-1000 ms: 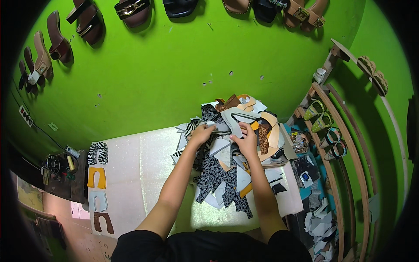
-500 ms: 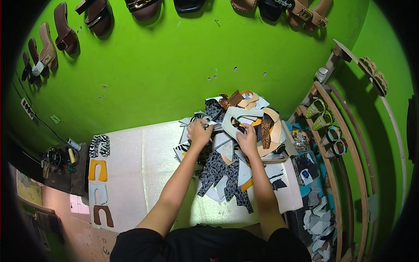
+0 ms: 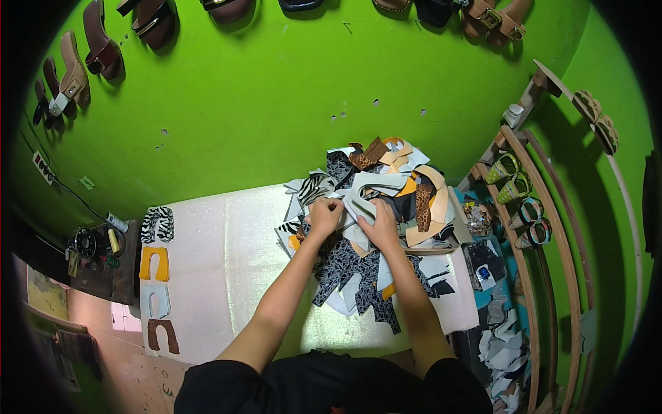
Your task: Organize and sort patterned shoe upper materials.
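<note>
A white U-shaped cut-out piece (image 3: 378, 181) is held by my right hand (image 3: 379, 224), its thumb and fingers closed on the lower end. Close beside that piece, my left hand (image 3: 326, 217) has its fingers curled together over the scraps; whatever is between them is hidden. Both hands are over a heap of mixed cut-outs. Dark web-patterned material (image 3: 345, 265) spreads at the heap's front, and a zebra-print scrap (image 3: 316, 188) lies just beyond my left hand. Tan pieces (image 3: 433, 224) and a leopard-print strip (image 3: 423, 210) lie right of my right hand.
Zebra (image 3: 157, 225), yellow (image 3: 154, 263), white (image 3: 154, 301) and brown (image 3: 163, 336) U-shaped pieces line the left of the white table (image 3: 200, 276). A green wall (image 3: 276, 103) holds sandals. Right are a wooden rack (image 3: 534, 276) and a scrap pile (image 3: 507, 352).
My hands have come closer together. The white U-shaped piece has tilted and shifted slightly left and nearer with my right hand. My left hand has moved a little right and nearer.
</note>
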Motion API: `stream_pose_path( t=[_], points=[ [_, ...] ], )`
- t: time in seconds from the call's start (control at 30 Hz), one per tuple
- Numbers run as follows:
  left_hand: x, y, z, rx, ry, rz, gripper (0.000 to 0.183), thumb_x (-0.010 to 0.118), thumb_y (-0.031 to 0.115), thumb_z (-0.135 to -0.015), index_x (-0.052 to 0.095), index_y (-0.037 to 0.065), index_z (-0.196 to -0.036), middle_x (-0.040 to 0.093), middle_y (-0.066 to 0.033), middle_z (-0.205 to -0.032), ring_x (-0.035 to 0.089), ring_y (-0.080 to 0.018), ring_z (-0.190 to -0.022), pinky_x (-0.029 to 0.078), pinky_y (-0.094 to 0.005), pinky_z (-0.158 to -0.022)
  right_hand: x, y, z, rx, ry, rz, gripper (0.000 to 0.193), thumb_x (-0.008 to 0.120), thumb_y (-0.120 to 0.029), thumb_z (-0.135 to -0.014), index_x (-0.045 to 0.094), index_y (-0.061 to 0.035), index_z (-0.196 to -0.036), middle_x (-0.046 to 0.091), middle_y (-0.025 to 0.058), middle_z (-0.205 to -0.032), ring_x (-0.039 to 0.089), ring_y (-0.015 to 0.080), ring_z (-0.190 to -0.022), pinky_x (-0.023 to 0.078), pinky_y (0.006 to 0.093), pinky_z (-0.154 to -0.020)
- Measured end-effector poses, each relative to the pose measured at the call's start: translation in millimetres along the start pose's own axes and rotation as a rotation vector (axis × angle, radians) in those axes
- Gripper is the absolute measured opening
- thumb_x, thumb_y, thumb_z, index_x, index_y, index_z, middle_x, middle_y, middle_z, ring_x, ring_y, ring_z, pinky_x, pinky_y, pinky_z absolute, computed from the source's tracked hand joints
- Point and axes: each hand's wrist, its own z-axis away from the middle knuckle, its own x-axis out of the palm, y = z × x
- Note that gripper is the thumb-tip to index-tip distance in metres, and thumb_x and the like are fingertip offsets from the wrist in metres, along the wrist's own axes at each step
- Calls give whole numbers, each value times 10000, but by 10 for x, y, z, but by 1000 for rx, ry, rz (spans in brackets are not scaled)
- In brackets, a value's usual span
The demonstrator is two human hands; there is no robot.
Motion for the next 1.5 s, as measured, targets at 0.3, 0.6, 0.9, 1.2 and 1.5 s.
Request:
stream_pose_path(
  t=[0.3,0.6,0.9,1.2,1.5],
  points=[
    [-262,-185,228,-140,87,43,215,592,235,-685,664,34,-712,634,-112,-657,601,-225,-599,447,-299,-672,41,-159,174,91,118,-268,368,627,-147,-722,458,17,-1004,489,188,-927,484,364,-881,400,384,-770],
    [-448,-367,567,-182,111,125,191,623,208,-690,624,35,-770,608,-57,-676,570,-165,-631,446,-278,-648,-136,-469,332,213,288,-817,216,473,-61,-851,426,1,-1052,527,90,-899,549,125,-745,450,241,-642],
    [-1136,426,1146,-328,-396,766,401,401,406,-890,575,57,-986,581,-11,-889,521,-97,-796,400,-229,-706,131,-1062,830,245,-157,-991,208,417,-86,-891,436,6,-1076,541,92,-969,571,108,-740,468,218,-632],
    [-1766,180,1525,-363,-425,1035,510,302,438,-893,538,43,-1113,597,-44,-1001,552,-120,-876,418,-271,-814,281,-1718,1070,-56,-282,-598,309,559,-127,-765,485,-12,-1042,518,158,-1014,514,276,-986,384,325,-852],
    [-2367,-60,1793,-408,-474,1424,517,306,212,-792,333,-48,-1238,440,-214,-1236,457,-282,-1120,367,-376,-949,622,-2198,1308,-234,-287,-339,472,659,-213,-700,496,-76,-1122,451,147,-1039,451,320,-996,375,388,-864]
  ],
)
